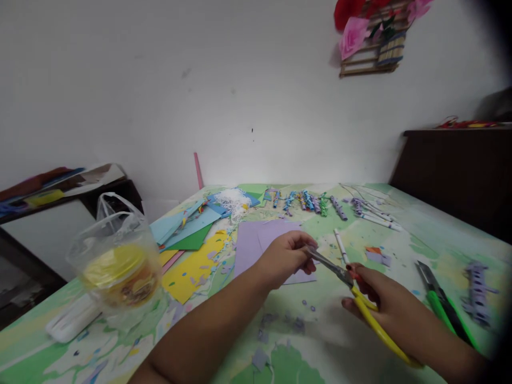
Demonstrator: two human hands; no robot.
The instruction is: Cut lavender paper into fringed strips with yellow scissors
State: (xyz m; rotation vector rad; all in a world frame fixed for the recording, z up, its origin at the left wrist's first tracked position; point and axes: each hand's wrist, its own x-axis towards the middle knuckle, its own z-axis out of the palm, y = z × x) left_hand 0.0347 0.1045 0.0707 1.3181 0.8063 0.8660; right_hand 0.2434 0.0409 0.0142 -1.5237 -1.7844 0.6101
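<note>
Yellow-handled scissors are gripped in my right hand, their blades pointing up and left. The blade tips reach the fingers of my left hand, which are pinched together; whatever lies between them is too small to make out. Beneath my left hand a purple paper sheet lies on the table. A white stick rests just beyond the scissors. Small purple scraps are scattered nearer to me.
A plastic bag with a yellow-lidded tub stands at the left, near coloured paper. Curled paper rolls line the back. A green cutter and a purple cut roll lie at the right.
</note>
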